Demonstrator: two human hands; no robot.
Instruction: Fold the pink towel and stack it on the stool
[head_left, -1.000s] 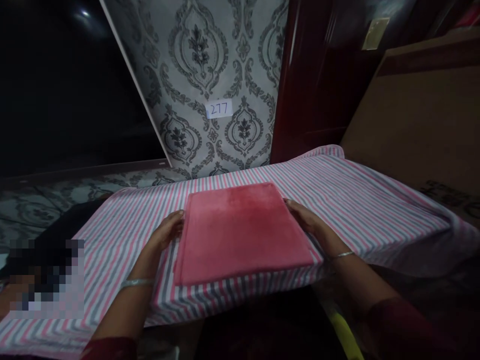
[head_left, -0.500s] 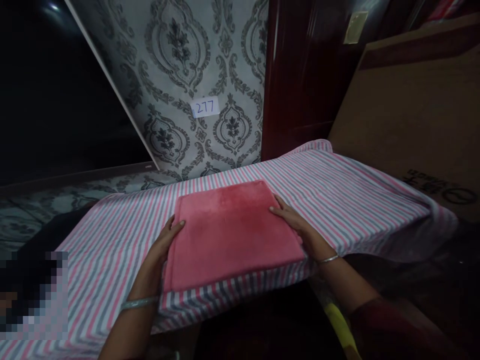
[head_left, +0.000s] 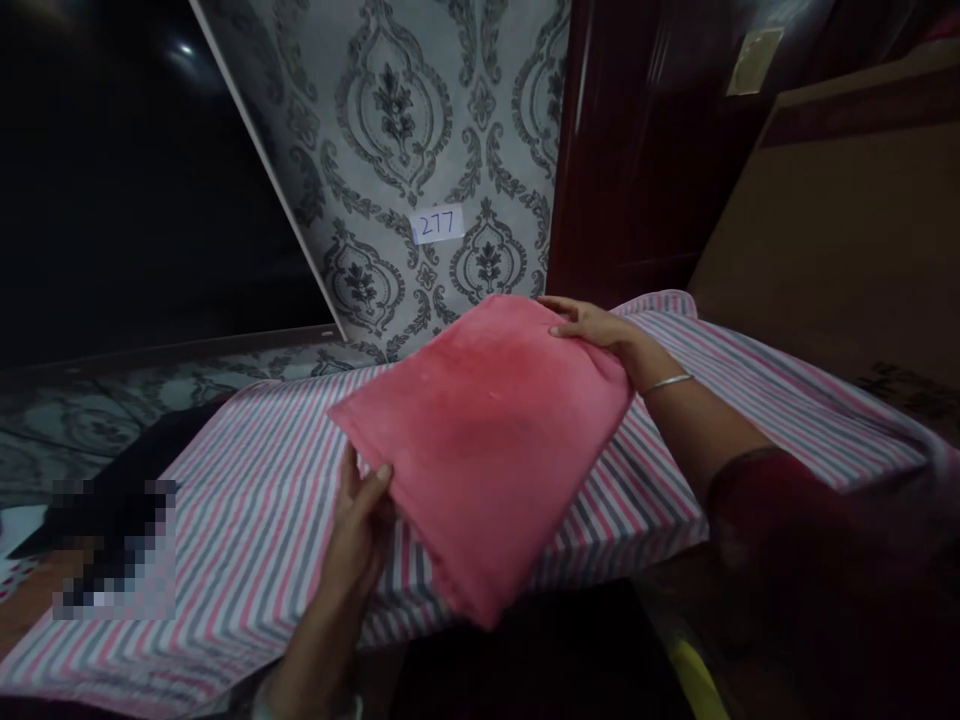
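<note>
A square of pink plush fabric (head_left: 487,430), looking like a folded cloth or a thin cushion, is held up at a slant above the striped tablecloth (head_left: 247,480). Its near corner hangs past the table's front edge. My left hand (head_left: 358,530) grips the left side, thumb on top and fingers partly hidden beneath. On the far right side, my right hand (head_left: 600,330) pinches the edge, with the thumb lying on the upper face. The underside of the fabric cannot be seen.
A dark screen (head_left: 150,180) stands at the left, before patterned wallpaper (head_left: 394,110) bearing a paper label (head_left: 438,224) marked 277. At the right are a dark red door or panel (head_left: 637,150) and a large cardboard box (head_left: 855,230). Part of another person shows at the lower left.
The pink plush fabric lay flat and squared on the table; now it is lifted, tilted and turned. My right hand has moved up and away, while my left has shifted slightly right and down.
</note>
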